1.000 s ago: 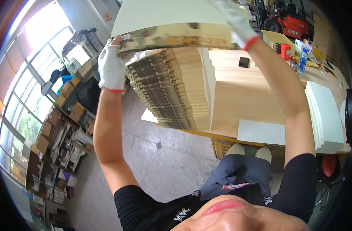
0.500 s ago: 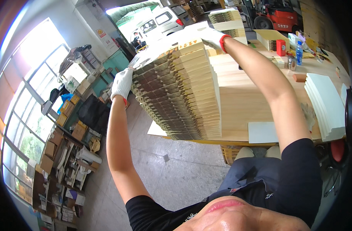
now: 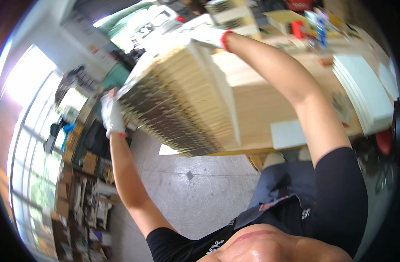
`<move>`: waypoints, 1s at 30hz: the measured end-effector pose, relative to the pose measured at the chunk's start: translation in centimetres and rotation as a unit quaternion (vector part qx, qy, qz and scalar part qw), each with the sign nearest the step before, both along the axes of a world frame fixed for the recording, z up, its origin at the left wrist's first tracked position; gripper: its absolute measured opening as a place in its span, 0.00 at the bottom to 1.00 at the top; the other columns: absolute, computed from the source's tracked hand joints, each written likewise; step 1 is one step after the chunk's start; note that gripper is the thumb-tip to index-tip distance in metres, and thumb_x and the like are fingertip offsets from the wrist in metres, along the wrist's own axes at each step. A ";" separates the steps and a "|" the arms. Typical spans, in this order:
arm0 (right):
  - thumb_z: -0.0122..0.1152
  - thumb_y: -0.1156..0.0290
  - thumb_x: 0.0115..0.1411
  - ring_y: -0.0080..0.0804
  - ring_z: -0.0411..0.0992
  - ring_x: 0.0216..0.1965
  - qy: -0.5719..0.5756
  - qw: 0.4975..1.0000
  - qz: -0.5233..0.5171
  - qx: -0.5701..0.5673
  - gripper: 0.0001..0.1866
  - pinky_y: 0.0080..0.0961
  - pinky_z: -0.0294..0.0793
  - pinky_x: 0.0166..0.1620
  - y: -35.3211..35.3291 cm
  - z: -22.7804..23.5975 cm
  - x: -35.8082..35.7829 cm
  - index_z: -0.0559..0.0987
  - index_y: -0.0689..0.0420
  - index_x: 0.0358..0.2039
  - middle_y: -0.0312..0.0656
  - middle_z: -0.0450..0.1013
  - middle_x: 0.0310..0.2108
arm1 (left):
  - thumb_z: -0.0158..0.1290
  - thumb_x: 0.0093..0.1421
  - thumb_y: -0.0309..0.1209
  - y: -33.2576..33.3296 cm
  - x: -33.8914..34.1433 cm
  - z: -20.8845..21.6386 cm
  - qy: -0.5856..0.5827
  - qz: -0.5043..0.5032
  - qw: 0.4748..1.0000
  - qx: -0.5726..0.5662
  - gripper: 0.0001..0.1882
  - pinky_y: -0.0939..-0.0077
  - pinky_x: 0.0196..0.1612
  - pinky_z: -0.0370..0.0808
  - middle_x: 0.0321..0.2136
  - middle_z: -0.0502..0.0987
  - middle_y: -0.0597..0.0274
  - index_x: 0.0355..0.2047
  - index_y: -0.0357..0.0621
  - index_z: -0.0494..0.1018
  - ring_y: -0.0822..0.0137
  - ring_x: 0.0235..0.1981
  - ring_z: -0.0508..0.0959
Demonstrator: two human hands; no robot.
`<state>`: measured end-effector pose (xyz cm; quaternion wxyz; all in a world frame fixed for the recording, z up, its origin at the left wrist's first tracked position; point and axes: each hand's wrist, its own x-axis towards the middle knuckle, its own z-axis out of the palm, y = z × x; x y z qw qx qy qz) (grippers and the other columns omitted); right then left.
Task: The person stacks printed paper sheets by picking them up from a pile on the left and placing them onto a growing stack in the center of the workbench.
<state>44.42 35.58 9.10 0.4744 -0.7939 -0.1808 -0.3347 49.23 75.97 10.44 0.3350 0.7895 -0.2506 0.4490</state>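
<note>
A tall stack of thin cream pieces with dark patterned ends (image 3: 173, 94) rises at the table's left end, blurred and leaning left. My left hand (image 3: 111, 114), in a white glove with a red cuff, grips its upper left corner. At the upper right edge of the stack is my right hand (image 3: 208, 35), gloved the same way and closed over that edge. Glare washes out the top of the stack, and the right fingers are partly hidden there.
The wooden table (image 3: 259, 102) carries a white sheet (image 3: 287, 134), a pile of white boards (image 3: 364, 91), a blue bottle (image 3: 321, 32) and a red box (image 3: 299, 29). More stacked pieces (image 3: 235, 19) stand behind. Cluttered shelves (image 3: 88, 196) line the window side.
The view has swung and blurred. My left hand and the stack's upper left corner have shifted left and down, and the stack leans more. My right hand stays at its upper right edge.
</note>
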 end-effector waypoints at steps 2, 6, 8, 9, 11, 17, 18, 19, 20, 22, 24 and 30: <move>0.51 0.52 0.67 0.33 0.69 0.54 0.136 0.987 -0.013 0.086 0.26 0.30 0.65 0.59 2.6 -2.0 -4.9 0.72 0.56 0.58 0.43 0.71 0.55 | 0.38 0.73 0.43 0.1 0.3 -2.6 -0.049 0.064 0.994 -0.067 0.21 0.59 0.48 0.71 0.36 0.76 0.56 0.48 0.45 0.78 0.57 0.46 0.75; 0.51 0.35 0.61 0.30 0.71 0.22 0.204 0.970 -0.034 0.130 0.33 0.33 0.73 0.32 0.3 -13.5 -13.5 0.77 0.56 0.23 0.36 0.73 0.21 | 0.28 0.74 0.47 -11.7 -13.4 -9.5 -0.139 -0.205 0.967 -0.065 0.33 0.60 0.66 0.64 0.64 0.64 0.45 0.66 0.30 0.56 0.54 0.63 0.66; 0.54 0.39 0.61 0.27 0.69 0.22 0.296 0.950 -0.039 0.088 0.29 0.26 0.70 0.28 2.0 -17.1 -19.7 0.75 0.54 0.22 0.36 0.71 0.21 | 0.37 0.73 0.40 -15.6 -17.6 -14.7 -0.029 -0.403 0.913 -0.052 0.28 0.55 0.67 0.61 0.63 0.66 0.45 0.66 0.32 0.59 0.52 0.65 0.64; 0.55 0.41 0.62 0.26 0.69 0.22 0.310 0.940 0.011 0.141 0.27 0.25 0.71 0.26 2.5 -19.4 -22.7 0.76 0.55 0.24 0.37 0.71 0.20 | 0.41 0.71 0.44 -18.2 -21.3 -15.7 0.099 -0.494 0.864 -0.025 0.31 0.56 0.66 0.62 0.63 0.66 0.49 0.66 0.35 0.60 0.52 0.65 0.65; 0.59 0.46 0.62 0.25 0.67 0.18 0.397 0.901 -0.011 0.174 0.23 0.23 0.69 0.23 1.7 -24.0 -28.9 0.75 0.55 0.27 0.34 0.70 0.20 | 0.45 0.68 0.48 -24.9 -25.3 -19.1 0.265 -0.610 0.746 0.039 0.34 0.56 0.66 0.62 0.64 0.66 0.50 0.67 0.38 0.58 0.53 0.64 0.65; 0.58 0.47 0.62 0.20 0.64 0.17 0.429 0.816 -0.108 0.371 0.21 0.19 0.65 0.22 0.3 -31.3 -41.8 0.74 0.54 0.34 0.33 0.70 0.22 | 0.42 0.70 0.53 -46.0 -37.6 -24.6 0.811 -0.551 0.195 -0.001 0.26 0.54 0.58 0.69 0.53 0.72 0.51 0.55 0.46 0.67 0.55 0.54 0.73; 0.57 0.46 0.63 0.21 0.66 0.19 0.432 0.814 -0.134 0.363 0.22 0.19 0.67 0.24 -0.1 -31.2 -43.1 0.74 0.55 0.35 0.34 0.71 0.22 | 0.39 0.71 0.53 -49.5 -39.5 -24.9 0.825 -0.528 0.202 0.014 0.26 0.55 0.57 0.69 0.54 0.71 0.51 0.54 0.44 0.66 0.55 0.53 0.73; 0.57 0.47 0.63 0.21 0.67 0.20 0.423 0.811 -0.139 0.380 0.21 0.19 0.67 0.24 -0.3 -31.4 -44.1 0.75 0.55 0.35 0.34 0.71 0.22 | 0.37 0.72 0.53 -52.3 -41.1 -25.3 0.838 -0.504 0.210 0.027 0.26 0.55 0.56 0.70 0.55 0.71 0.51 0.53 0.43 0.65 0.54 0.51 0.72; 0.57 0.48 0.63 0.21 0.67 0.20 0.413 0.808 -0.142 0.396 0.21 0.19 0.67 0.25 -0.5 -31.7 -45.0 0.75 0.55 0.35 0.35 0.72 0.23 | 0.37 0.72 0.52 -54.2 -42.0 -26.1 0.823 -0.516 0.234 0.045 0.24 0.55 0.54 0.71 0.54 0.72 0.51 0.50 0.43 0.66 0.55 0.50 0.73; 0.57 0.49 0.64 0.21 0.68 0.21 0.394 0.801 -0.147 0.426 0.20 0.19 0.68 0.25 -1.1 -32.4 -46.7 0.75 0.55 0.36 0.35 0.73 0.24 | 0.37 0.72 0.50 -57.3 -42.9 -27.4 0.789 -0.541 0.282 0.076 0.22 0.56 0.52 0.72 0.51 0.73 0.51 0.45 0.43 0.66 0.56 0.48 0.74; 0.57 0.51 0.64 0.20 0.67 0.21 0.375 0.797 -0.154 0.448 0.19 0.18 0.68 0.25 -1.5 -33.1 -47.8 0.75 0.55 0.36 0.34 0.73 0.24 | 0.40 0.71 0.47 -58.7 -42.9 -27.0 0.827 -0.498 0.256 0.049 0.20 0.60 0.47 0.73 0.49 0.73 0.53 0.47 0.41 0.65 0.57 0.45 0.73; 0.57 0.53 0.65 0.18 0.68 0.22 0.337 0.783 -0.136 0.505 0.17 0.16 0.69 0.25 -2.3 -36.1 -50.0 0.76 0.55 0.38 0.33 0.73 0.26 | 0.48 0.67 0.40 -57.6 -44.9 -23.1 0.865 -0.406 0.293 0.012 0.18 0.61 0.40 0.74 0.42 0.72 0.58 0.48 0.39 0.64 0.56 0.37 0.73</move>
